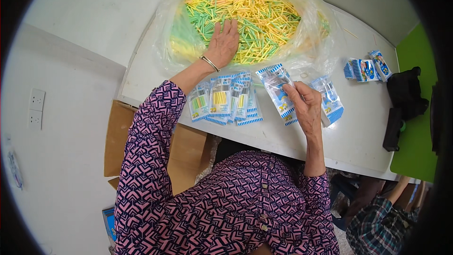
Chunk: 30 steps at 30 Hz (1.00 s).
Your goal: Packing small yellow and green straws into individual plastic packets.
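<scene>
A big clear plastic bag (168,28) stands with its mouth spread on the table, filled with thin yellow, green and orange sticks (269,12). My left hand (223,45) reaches into it, fingers stretched out and resting on the sticks near the front. In my right hand (306,106) is a blue-and-white striped packet (275,89), pinched between thumb and fingers and tilted above the table. Filled packets (220,97) with yellow or green sticks showing through their windows overlap in front of the bag. Right beside my right hand lies another pile of packets (332,101).
Small printed packs (365,70) lie at the right of the white table (358,132), next to a black holder (405,92) and a green divider (419,113). A cardboard box (188,148) is below the left edge. Another person's checked sleeve (377,224) shows at lower right.
</scene>
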Tool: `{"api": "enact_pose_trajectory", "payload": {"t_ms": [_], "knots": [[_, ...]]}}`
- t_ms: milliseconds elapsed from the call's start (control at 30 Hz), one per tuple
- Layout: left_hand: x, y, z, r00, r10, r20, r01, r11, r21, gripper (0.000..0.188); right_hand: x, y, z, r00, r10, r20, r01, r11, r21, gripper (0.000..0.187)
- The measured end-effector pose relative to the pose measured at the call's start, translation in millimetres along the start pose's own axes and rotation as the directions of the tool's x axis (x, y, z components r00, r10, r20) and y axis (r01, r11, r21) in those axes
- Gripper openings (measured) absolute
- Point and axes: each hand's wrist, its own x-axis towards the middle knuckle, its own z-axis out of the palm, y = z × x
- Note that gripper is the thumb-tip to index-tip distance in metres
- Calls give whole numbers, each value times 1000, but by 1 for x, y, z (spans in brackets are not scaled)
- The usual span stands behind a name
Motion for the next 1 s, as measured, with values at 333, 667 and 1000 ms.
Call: {"api": "enact_pose_trajectory", "payload": {"t_ms": [333, 667, 1000], "knots": [[-1, -15, -26, 990, -35, 135, 39, 999, -29, 19, 0, 13, -14, 999, 6, -40, -8, 999, -39, 20], [25, -27, -59, 840, -239, 488, 396, -346, -851, 23, 50, -10, 33, 981, 152, -118, -7, 640, 768, 20], [50, 10, -52, 786, -389, 481, 127, -659, -741, 19, 120, 14, 106, 936, 346, -61, -5, 189, 982, 21]]}}
